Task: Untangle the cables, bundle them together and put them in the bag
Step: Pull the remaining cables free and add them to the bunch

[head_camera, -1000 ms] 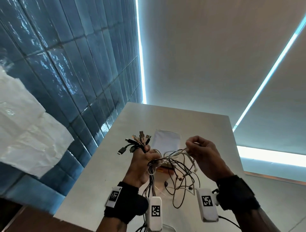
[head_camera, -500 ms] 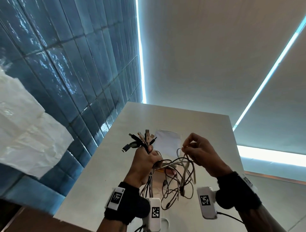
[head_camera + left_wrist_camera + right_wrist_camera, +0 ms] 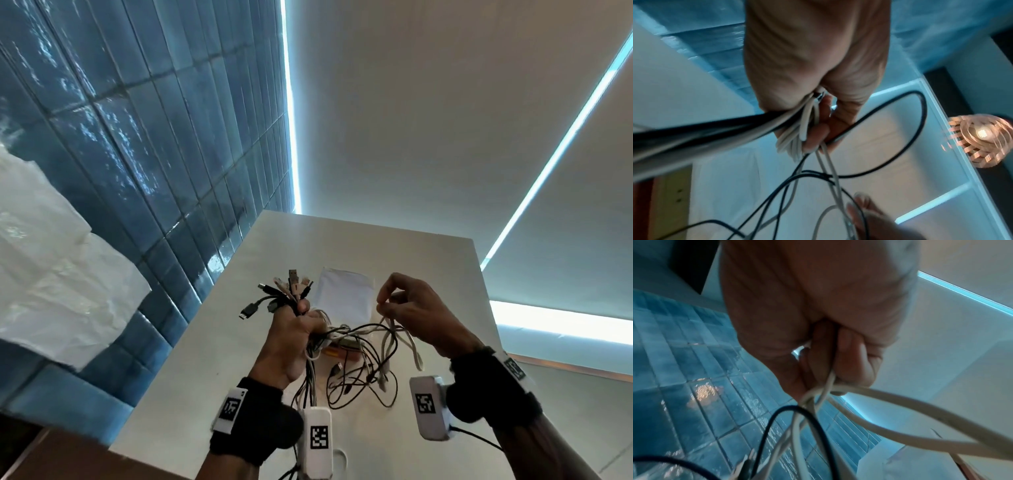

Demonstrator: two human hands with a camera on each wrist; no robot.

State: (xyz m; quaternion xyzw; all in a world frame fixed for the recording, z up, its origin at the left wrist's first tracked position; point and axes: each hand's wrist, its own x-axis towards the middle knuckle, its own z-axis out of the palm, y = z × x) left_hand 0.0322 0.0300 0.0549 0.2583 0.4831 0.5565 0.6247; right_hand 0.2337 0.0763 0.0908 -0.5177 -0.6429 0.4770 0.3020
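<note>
Untangling step, not yet bundled. Left hand [image 3: 291, 337] fisted round the cables [image 3: 356, 363] — plug ends fan out above it, loops hang below. Right hand [image 3: 416, 313] pinches one white cable [image 3: 900, 404] just right of that fist. Bag [image 3: 344, 294] lies flat on the table beyond the fist. Next, probably: draw the white strand free of the black loops — slowly.

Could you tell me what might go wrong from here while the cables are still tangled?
The right hand pinches a white cable that loops through black ones; pulling could tighten the snarl. The left hand grips many cable ends at once, so one might slip free. Hanging loops could snag things lying on the table.
</note>
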